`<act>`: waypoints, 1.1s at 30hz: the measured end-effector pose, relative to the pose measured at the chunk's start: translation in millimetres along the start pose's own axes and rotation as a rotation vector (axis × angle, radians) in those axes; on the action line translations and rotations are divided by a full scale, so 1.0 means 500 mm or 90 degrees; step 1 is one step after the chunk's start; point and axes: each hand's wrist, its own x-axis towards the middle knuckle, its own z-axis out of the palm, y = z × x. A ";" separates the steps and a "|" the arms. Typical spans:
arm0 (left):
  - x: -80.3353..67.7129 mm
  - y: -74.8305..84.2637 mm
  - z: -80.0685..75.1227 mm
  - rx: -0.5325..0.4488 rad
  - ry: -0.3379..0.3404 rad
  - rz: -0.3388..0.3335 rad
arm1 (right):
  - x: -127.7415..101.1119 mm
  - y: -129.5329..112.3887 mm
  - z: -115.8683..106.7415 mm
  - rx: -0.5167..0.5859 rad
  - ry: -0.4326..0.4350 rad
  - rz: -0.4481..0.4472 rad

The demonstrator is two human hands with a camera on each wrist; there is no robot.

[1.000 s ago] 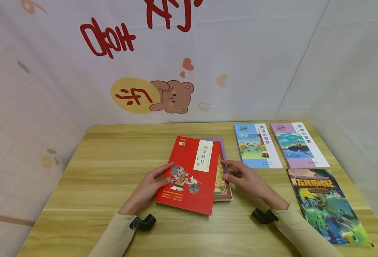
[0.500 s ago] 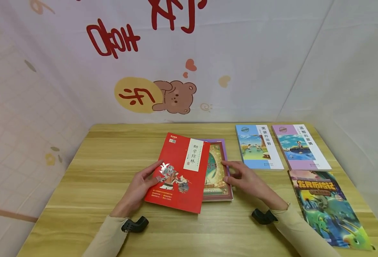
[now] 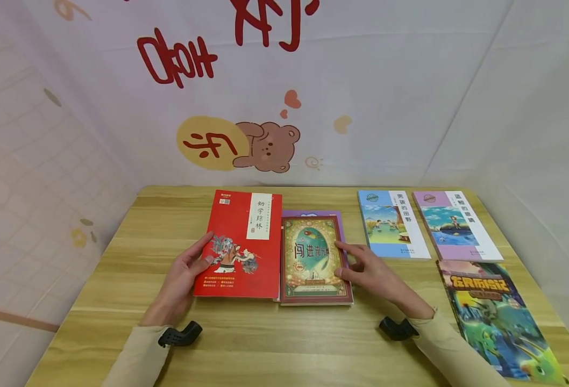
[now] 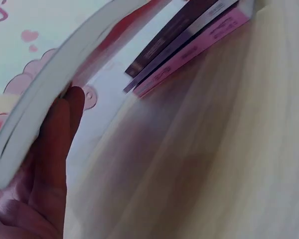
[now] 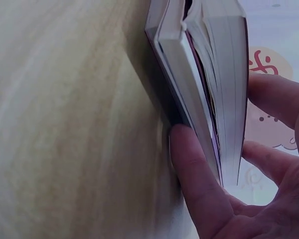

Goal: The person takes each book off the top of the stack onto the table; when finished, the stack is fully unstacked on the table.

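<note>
A: Start close. What are the hands doing?

B: The left hand (image 3: 186,269) holds the red book (image 3: 240,244) by its left edge, thumb on the cover and fingers beneath. The right hand (image 3: 369,270) rests against the right edge of the green-and-gold book (image 3: 312,259), thumb at the page edge and fingers laid along the top.

A: And what has changed over the last second?

B: A second ago the red book lay tilted over the green-and-gold one and hid most of it. Half a second ago it had slid partly left. Now it sits squared up on the wooden table (image 3: 120,290), side by side with the other, edges touching or nearly so. The right hand has barely moved. I judge the top book is now off the pile and the one beneath is free to handle.

A: Do the wrist cameras add anything?

B: Yes. The left wrist view shows the red book (image 4: 45,99) lifted off the wood on the fingers (image 4: 55,149), not lying flat as the head view suggests. The right wrist view shows the pile is several books: a thick block of pages (image 5: 229,74) over thinner ones, a finger (image 5: 199,184) pressed against their edges. Only a purple corner (image 3: 313,213) hints at that from above.

A: Farther off?

B: A dinosaur book (image 3: 495,317) near right, then a blue book (image 3: 391,223) and a lilac book (image 3: 454,224), then the bear backdrop (image 3: 265,145)
</note>
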 end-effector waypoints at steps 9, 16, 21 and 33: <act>0.003 0.021 -0.074 -0.005 0.030 0.034 | 0.001 0.002 0.000 0.001 -0.007 -0.001; 0.007 0.039 -0.144 0.004 0.042 0.068 | 0.001 0.003 0.001 -0.006 0.000 0.008; 0.010 0.045 -0.191 0.011 0.043 0.084 | 0.002 0.005 0.003 -0.003 0.000 0.010; 0.039 0.049 -0.288 0.027 0.026 0.060 | -0.001 0.002 0.001 0.002 -0.005 0.005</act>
